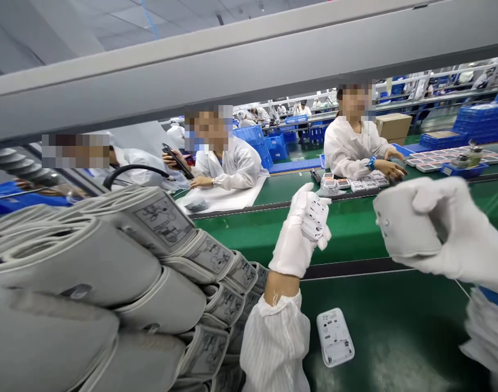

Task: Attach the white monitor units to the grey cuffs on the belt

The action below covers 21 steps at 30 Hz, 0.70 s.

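My left hand (297,234), in a white glove, is closed around a white plastic device (315,218), its back with small slots and markings turned towards me. At the right, my gloved right hand (456,228) grips a curved grey cuff (407,220), thumb on top and a hollow showing at its near side. Both hands are raised over the green work surface. Below them a second white plastic device (335,337) lies flat on the green table, with printed marks and a recess at its lower end.
Stacked grey cuffs (142,261) with printed drawings fill the left side. A green conveyor belt (240,226) runs across beyond the table. Behind it sit co-workers in white coats, one beside white parts (365,182). A grey beam (232,71) crosses overhead.
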Motion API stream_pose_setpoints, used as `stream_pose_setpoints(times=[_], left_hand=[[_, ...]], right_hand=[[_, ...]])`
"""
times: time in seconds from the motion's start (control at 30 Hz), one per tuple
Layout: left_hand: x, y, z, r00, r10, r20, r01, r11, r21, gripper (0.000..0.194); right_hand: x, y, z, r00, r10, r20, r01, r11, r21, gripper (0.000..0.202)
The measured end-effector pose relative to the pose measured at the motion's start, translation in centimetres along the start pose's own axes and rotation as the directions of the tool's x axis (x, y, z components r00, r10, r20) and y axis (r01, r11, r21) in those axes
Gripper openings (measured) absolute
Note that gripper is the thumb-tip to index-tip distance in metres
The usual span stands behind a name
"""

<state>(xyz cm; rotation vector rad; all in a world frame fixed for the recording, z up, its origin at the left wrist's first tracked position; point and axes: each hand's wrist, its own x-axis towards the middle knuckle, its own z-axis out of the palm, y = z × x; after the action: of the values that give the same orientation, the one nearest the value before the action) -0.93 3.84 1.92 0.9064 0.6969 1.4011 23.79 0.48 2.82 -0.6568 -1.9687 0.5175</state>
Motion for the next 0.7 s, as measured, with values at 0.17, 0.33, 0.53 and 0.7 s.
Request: stream_pose_setpoints(times=[0.17,0.33,0.53,0.7], left_hand=[[-1.5,-0.2,1.3,0.998,-0.047,0.051,0.042,0.994,0.102,0.069],[-3.5,1.0,2.0,0.987,-0.116,0.109,0.101,0.986,0.136,0.097],[-4.0,1.5,2.0,0.983,-0.14,0.119,0.109,0.965,0.237,0.092],[-3.5,1.1,1.2,0.983,-0.148,0.105,0.111,0.949,0.294,0.082]], right_hand=[[4.0,-0.6,2.3,0.976,-0.123,-0.178,0.146,0.982,0.12,0.08],[5.7,3.0,3.9,0.999,-0.036,-0.022,0.04,0.971,0.237,0.085],[6.0,4.1,4.2,0.985,-0.166,-0.054,0.174,0.961,0.217,0.077],[5.6,3.2,4.4,0.982,-0.189,0.018,0.187,0.979,0.085,0.078]])
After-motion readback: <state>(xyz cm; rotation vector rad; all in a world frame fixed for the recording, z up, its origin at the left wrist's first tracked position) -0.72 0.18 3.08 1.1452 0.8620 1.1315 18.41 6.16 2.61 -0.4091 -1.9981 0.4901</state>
